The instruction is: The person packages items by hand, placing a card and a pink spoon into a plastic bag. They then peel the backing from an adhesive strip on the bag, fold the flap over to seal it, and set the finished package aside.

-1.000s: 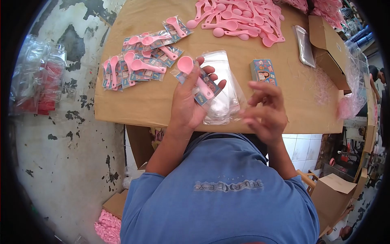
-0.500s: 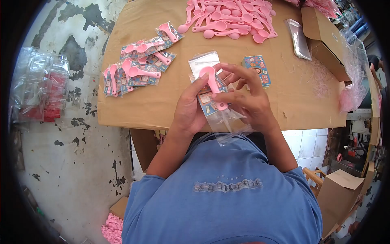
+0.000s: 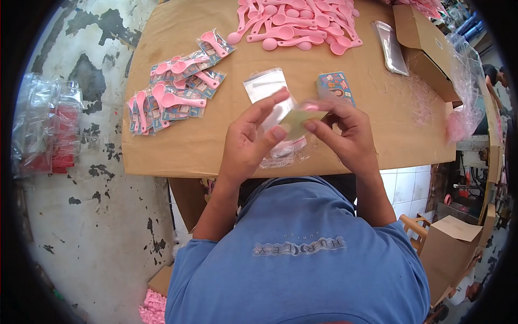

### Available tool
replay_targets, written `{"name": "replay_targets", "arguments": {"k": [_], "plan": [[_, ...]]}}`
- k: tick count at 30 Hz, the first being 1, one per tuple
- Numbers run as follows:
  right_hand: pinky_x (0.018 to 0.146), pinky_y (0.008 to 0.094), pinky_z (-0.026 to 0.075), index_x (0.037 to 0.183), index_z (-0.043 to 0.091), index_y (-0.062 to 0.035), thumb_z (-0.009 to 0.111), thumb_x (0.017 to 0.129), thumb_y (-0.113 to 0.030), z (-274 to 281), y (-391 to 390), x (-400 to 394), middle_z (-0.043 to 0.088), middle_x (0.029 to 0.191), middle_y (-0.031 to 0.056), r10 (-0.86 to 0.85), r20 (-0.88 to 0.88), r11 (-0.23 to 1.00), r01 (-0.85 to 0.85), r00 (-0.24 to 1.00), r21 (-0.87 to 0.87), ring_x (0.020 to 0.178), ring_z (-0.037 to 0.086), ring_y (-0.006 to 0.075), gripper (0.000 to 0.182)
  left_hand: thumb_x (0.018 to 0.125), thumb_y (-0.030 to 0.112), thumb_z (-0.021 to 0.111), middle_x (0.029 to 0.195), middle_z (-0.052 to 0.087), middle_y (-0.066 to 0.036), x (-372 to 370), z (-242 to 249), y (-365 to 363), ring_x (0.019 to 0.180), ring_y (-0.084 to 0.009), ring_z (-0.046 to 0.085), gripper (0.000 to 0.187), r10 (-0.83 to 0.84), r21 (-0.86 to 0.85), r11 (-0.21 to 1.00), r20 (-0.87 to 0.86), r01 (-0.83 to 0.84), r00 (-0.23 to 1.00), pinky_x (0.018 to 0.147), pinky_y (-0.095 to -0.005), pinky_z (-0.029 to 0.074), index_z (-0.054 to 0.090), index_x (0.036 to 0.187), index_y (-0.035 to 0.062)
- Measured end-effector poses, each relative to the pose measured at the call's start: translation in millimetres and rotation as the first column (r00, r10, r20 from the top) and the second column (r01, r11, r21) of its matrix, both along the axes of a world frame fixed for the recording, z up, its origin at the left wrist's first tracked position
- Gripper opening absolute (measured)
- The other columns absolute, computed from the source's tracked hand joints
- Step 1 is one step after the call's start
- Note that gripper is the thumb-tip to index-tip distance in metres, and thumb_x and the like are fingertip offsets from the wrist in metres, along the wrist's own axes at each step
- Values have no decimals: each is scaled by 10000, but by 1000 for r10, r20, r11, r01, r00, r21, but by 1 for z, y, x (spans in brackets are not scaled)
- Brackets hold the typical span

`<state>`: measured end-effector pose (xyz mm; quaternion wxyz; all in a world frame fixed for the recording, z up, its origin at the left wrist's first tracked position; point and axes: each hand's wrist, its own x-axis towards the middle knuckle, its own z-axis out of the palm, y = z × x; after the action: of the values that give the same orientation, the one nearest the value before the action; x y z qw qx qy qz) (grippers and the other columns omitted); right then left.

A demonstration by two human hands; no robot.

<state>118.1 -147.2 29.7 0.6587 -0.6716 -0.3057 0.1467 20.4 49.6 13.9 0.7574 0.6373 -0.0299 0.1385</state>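
Note:
Between my two hands is a bagged pink measuring spoon [image 3: 299, 120], turned so the plain greenish back of its card shows; it is blurred. My right hand [image 3: 345, 127] pinches it at the right edge between thumb and fingers. My left hand [image 3: 253, 129] has its thumb against the left edge, with the fingers raised above. Loose clear plastic [image 3: 283, 157] shows below the card, and the spoon is mostly hidden. Just beyond my hands lies a stack of clear bags [image 3: 267, 86]. Beside my right hand is a stack of blue printed cards [image 3: 334, 83].
Several bagged pink spoons [image 3: 175, 100] lie at the left of the brown-covered table [image 3: 216, 156]. A heap of loose pink spoons [image 3: 302, 24] fills the far side. At the right are a clear-wrapped packet [image 3: 391, 48], an open carton [image 3: 426, 54] and crumpled plastic [image 3: 467, 97].
The bagged spoon has been turned over, from spoon side up to card back up. My left fingers have lifted and spread. The view has shifted slightly.

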Motion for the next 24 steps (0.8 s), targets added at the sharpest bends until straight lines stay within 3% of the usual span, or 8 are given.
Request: {"name": "replay_targets", "arguments": {"k": [2, 3, 6, 9, 12, 15, 19, 24], "plan": [[607, 211, 426, 1151, 730, -13, 792, 924, -84, 5, 0, 1, 648, 892, -17, 103, -23, 986, -105, 994, -129, 693, 535, 22, 246, 998, 170, 703, 1466, 581, -217, -1, 3, -2, 1365, -255, 543, 501, -86, -22, 996, -67, 85, 994, 1169, -414, 393, 562, 1417, -65], [601, 210, 421, 1138, 724, -11, 793, 925, -86, 7, 2, 2, 639, 884, -24, 155, -37, 969, -159, 987, -190, 690, 531, 19, 237, 989, 71, 698, 1383, 647, -209, 0, 2, -4, 1261, -215, 622, 436, -108, -93, 990, -43, 103, 993, 1073, -354, 488, 583, 1386, -71], [596, 208, 419, 1099, 695, -26, 790, 932, -99, 7, 7, -1, 627, 879, -38, 154, -229, 969, -192, 961, -153, 694, 525, 14, 206, 1012, 69, 672, 1281, 706, -202, -3, 14, -9, 1116, -181, 696, 410, -77, -221, 975, -250, 20, 965, 938, -297, 563, 585, 1385, -75], [596, 210, 425, 1083, 672, -49, 803, 913, -93, -8, 13, -3, 636, 885, -23, -108, -113, 994, 104, 988, -38, 688, 539, 32, 218, 1033, 77, 642, 1229, 731, -159, -4, 11, -11, 927, -140, 739, 418, -20, -288, 956, -254, -55, 967, 723, -251, 590, 571, 1435, -14], [614, 246, 466, 1098, 695, -60, 813, 884, -76, -5, 13, 3, 651, 927, 22, -255, 396, 952, 300, 882, -55, 738, 583, 88, 244, 1043, 82, 626, 1160, 764, -165, -6, 5, -15, 922, -157, 751, 443, 81, -149, 982, -227, -117, 970, 759, -259, 591, 548, 1473, 11], [647, 311, 499, 1106, 715, -61, 814, 850, -48, 5, 23, 2, 655, 980, 71, -232, 574, 956, 294, 785, -15, 810, 616, 184, 275, 1023, 69, 642, 960, 771, -82, -6, 11, -31, 760, -58, 672, 529, 195, -59, 975, -223, -213, 955, 671, -228, 527, 510, 1535, 63], [695, 374, 511, 1085, 734, -55, 804, 816, -25, -1, 31, 8, 651, 1002, 91, -291, 699, 933, 355, 653, 57, 861, 622, 254, 280, 982, 70, 680, 689, 561, 28, -8, 7, -30, 598, -15, 437, 632, 198, 275, 951, -189, -142, 962, 577, -219, 382, 474, 1579, 105], [707, 387, 506, 1031, 739, -49, 792, 778, 4, -4, 29, 13, 659, 962, 85, -303, 769, 918, 390, 563, 75, 872, 625, 271, 264, 965, 99, 706, 617, 297, 94, -5, 16, -40, 570, -28, 276, 658, 239, 481, 861, -102, -163, 966, 544, -219, 226, 471, 1580, 92]]}}
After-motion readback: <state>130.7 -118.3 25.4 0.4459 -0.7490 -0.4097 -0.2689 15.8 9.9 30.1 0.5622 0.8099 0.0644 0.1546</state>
